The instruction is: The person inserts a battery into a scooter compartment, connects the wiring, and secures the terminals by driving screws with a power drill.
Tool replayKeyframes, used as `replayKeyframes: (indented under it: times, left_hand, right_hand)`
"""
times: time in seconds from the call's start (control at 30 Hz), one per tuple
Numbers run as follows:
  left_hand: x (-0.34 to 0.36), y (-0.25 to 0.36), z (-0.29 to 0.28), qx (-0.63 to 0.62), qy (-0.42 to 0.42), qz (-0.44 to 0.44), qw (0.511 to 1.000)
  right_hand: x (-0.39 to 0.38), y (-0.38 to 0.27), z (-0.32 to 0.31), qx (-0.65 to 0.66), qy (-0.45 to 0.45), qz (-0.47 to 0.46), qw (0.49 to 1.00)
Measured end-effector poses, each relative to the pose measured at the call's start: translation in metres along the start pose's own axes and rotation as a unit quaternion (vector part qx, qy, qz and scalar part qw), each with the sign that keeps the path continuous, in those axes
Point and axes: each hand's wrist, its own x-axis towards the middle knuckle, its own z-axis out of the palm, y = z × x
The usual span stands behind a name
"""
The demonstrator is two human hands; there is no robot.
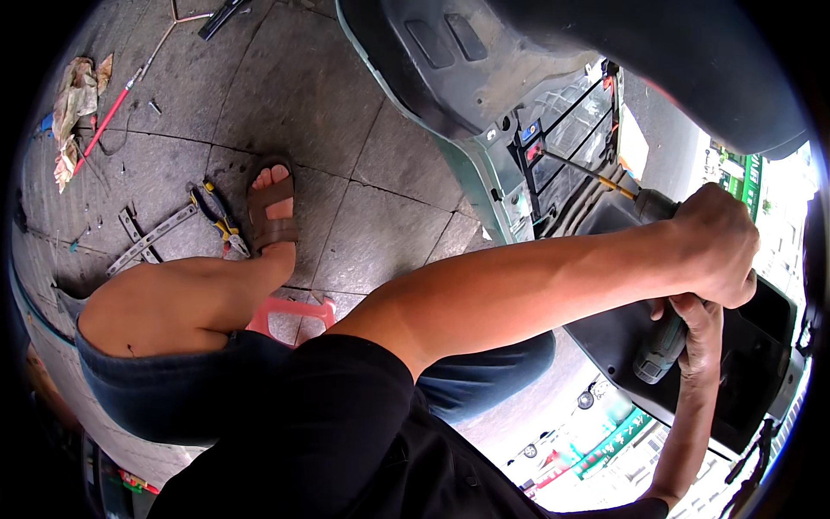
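A cordless drill [659, 363] with a long bit points at the battery compartment of a scooter [484, 69]. My left hand [716, 244] is closed over the drill's body behind the chuck [654, 206]. Below it, my right hand [696, 324] wraps the grip, just above the drill's base. The long screwdriver bit [588, 173] reaches a red terminal [533, 152]; whether it sits in a screw is too small to tell. Beside that is a blue terminal [529, 131]. Black straps cross the clear-wrapped batteries [575, 112]. My left arm passes in front of my body.
Yellow-handled pliers [216, 216] and a perforated metal bracket [151, 240] lie on the paving by my sandalled foot [272, 203]. Farther left are a red-handled rod [105, 125], crumpled paper [76, 108] and loose screws. A pink stool [294, 310] is under me; a black open bin [752, 346] stands right.
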Motion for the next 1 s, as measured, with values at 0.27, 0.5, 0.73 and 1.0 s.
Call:
replayKeyframes:
  times: [0.27,0.5,0.73,1.0]
  left_hand:
    - [-0.0067,0.0017,0.0037,-0.018,0.014,0.001,1.0]
    - [-0.0039,-0.0008,0.0083,-0.03,0.049,0.017,0.998]
    - [-0.0037,0.0,0.0066,-0.023,0.04,0.01,0.999]
    - [-0.0031,0.0,0.0073,-0.014,0.048,0.016,0.999]
  right_hand:
    - [-0.0051,0.0039,0.0061,0.003,0.012,-0.02,1.0]
    - [-0.0029,0.0019,0.0051,-0.005,0.015,-0.017,1.0]
    - [-0.0025,0.004,0.0021,-0.001,0.002,-0.032,0.999]
    - [-0.0026,0.0033,0.0019,-0.004,0.005,-0.03,1.0]
